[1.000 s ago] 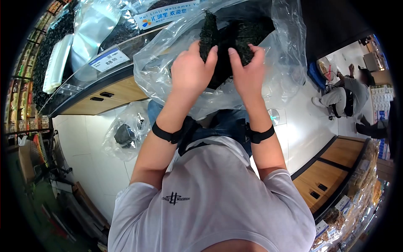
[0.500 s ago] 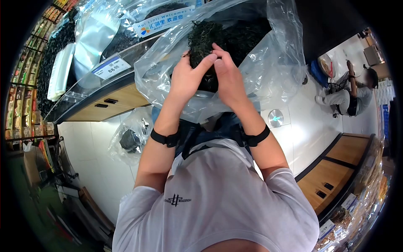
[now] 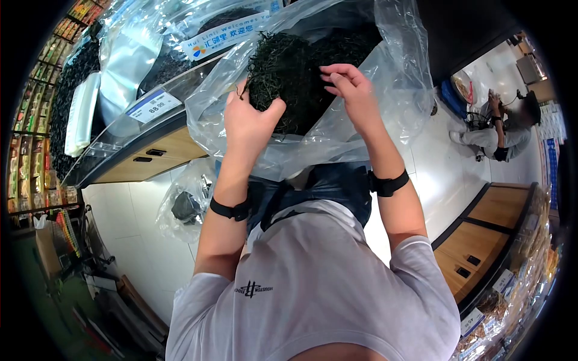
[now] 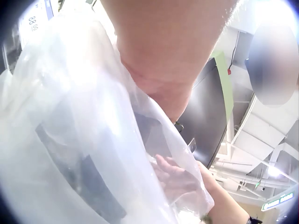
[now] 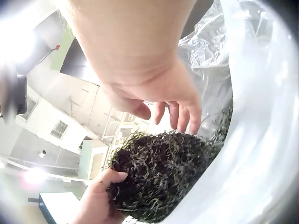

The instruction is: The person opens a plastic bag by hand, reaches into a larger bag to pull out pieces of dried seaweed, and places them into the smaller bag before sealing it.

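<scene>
A large clear plastic bag stands wide open before me, with dark dried seaweed inside. My left hand grips a tangled, flattish clump of dried seaweed at its near left edge, thumb on the near side. In the right wrist view the clump shows as a thick mat of dark strands at the bag's mouth. My right hand hovers to the right of the clump, fingers loosely bent and holding nothing. More seaweed lies deeper in the bag. Cloudy plastic hides most of the left wrist view.
To the left is a display counter with a price tag and a roll of plastic bags. Another clear bag with something dark sits on the floor. A second counter stands behind right; a person sits farther off.
The hands came together at the seaweed, then parted. The right hand has moved off to the right, while the left keeps the clump, now spread flatter and facing up.
</scene>
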Action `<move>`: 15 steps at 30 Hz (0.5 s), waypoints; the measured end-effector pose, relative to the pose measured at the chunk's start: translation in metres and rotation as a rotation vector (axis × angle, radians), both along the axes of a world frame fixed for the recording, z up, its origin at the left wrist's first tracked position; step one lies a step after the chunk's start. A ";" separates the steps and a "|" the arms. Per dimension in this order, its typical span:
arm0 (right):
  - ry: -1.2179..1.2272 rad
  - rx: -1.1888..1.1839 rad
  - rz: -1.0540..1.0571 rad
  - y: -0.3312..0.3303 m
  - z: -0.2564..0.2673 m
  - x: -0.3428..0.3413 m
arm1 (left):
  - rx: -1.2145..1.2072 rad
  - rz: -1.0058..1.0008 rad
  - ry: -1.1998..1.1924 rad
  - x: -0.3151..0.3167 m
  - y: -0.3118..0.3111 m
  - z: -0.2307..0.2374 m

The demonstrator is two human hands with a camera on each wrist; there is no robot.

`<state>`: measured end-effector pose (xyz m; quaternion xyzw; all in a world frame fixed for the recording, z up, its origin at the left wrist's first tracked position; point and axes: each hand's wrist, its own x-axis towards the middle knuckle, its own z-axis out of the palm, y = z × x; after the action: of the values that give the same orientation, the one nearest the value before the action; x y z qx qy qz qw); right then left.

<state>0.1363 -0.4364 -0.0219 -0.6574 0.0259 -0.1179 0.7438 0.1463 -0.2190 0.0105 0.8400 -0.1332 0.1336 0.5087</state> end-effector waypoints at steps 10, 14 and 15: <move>0.052 -1.428 -0.190 -0.063 -0.045 0.074 | 0.083 0.047 -0.058 0.001 0.004 -0.007; 0.226 -1.589 -0.165 -0.037 -0.037 0.070 | 0.097 0.039 -0.052 0.000 0.008 -0.011; 0.225 -1.592 -0.161 -0.033 -0.036 0.068 | 0.095 0.042 -0.049 0.000 0.009 -0.012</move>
<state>0.2043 -0.4689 -0.0578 -0.9940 0.0561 -0.0873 0.0348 0.1465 -0.2101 -0.0012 0.8623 -0.1340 0.1585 0.4619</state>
